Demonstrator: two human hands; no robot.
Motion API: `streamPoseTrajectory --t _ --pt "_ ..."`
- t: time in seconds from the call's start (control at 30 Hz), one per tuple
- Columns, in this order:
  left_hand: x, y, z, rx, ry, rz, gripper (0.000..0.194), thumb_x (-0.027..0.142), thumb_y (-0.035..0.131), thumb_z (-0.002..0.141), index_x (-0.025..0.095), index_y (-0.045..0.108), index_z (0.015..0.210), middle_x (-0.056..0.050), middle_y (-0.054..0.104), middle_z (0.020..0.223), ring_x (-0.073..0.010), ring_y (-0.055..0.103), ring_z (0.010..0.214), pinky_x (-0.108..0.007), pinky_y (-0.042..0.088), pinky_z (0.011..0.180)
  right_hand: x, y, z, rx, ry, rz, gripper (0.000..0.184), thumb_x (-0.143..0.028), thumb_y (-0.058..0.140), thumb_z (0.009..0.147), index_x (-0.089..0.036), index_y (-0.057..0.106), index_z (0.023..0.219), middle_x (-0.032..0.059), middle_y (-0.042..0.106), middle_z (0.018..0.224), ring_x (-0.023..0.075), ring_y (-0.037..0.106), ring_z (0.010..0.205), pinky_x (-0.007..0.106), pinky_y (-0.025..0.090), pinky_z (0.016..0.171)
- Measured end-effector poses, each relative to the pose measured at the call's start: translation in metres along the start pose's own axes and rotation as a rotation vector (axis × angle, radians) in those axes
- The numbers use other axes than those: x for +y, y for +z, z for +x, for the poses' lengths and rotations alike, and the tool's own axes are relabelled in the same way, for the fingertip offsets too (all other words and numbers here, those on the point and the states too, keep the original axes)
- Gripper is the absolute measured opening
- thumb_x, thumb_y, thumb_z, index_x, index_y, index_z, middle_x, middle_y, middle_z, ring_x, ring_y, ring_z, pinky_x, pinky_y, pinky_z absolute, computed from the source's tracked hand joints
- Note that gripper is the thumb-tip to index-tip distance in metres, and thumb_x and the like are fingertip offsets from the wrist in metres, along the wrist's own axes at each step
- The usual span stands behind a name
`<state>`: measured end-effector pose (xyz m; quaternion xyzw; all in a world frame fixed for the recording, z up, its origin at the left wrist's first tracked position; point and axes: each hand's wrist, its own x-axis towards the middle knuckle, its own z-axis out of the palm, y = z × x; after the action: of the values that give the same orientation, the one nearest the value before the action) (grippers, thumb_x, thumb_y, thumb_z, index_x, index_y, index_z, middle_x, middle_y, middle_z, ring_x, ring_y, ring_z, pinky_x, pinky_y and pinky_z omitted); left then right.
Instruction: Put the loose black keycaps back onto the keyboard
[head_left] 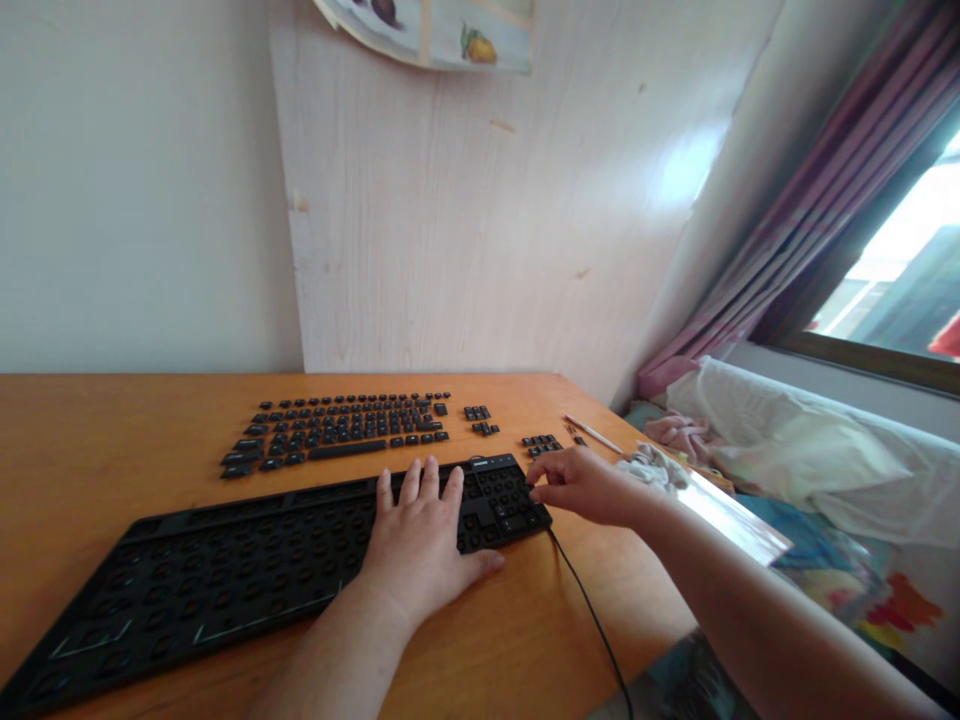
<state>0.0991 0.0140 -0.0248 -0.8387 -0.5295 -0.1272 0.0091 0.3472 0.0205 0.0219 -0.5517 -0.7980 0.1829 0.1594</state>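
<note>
A black keyboard (247, 560) lies slanted across the wooden table, bare of keycaps over its main area, with the round key seats showing. My left hand (420, 550) rests flat on it, fingers spread, thumb over the front edge. At the number pad (506, 495) on the right end, my right hand (577, 485) has its thumb and forefinger curled into a pinch. Whatever is between those fingertips is too dark and small to make out. Behind the keyboard, loose black keycaps (345, 425) are laid out in rows, with a smaller group of keycaps (541, 443) near my right hand.
A cable (592, 590) runs from the keyboard over the table's front edge. Right of the keycaps lie a white pen-like stick (592, 433) and a crumpled cloth (652, 468). Bedding (802, 450) is heaped beyond the table's right side. A wall panel (480, 230) stands behind.
</note>
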Motion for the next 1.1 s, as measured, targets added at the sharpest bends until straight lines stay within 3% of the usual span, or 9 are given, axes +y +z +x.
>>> streamPoseTrajectory --t 0.33,1.1 --pt "0.000 0.001 -0.001 0.013 0.000 -0.016 0.109 0.087 0.041 0.057 0.020 0.031 0.142 -0.021 0.025 0.149 -0.0384 0.016 0.138 -0.060 -0.002 0.107 -0.013 0.010 0.008 -0.148 -0.076 -0.005 0.019 -0.028 0.058 0.077 -0.018 0.067 0.090 -0.0034 0.054 0.063 0.0087 0.044 0.054 0.020 0.030 0.049" --pt "0.000 0.003 0.000 0.015 -0.008 -0.031 0.111 0.088 0.041 0.055 0.021 0.031 0.142 -0.020 0.024 0.150 -0.0384 0.015 0.139 -0.060 -0.003 0.108 -0.010 0.015 0.017 -0.194 0.039 0.190 0.016 -0.024 0.063 0.070 -0.017 0.064 0.085 -0.0053 0.051 0.060 0.0072 0.041 0.051 0.018 0.028 0.044"
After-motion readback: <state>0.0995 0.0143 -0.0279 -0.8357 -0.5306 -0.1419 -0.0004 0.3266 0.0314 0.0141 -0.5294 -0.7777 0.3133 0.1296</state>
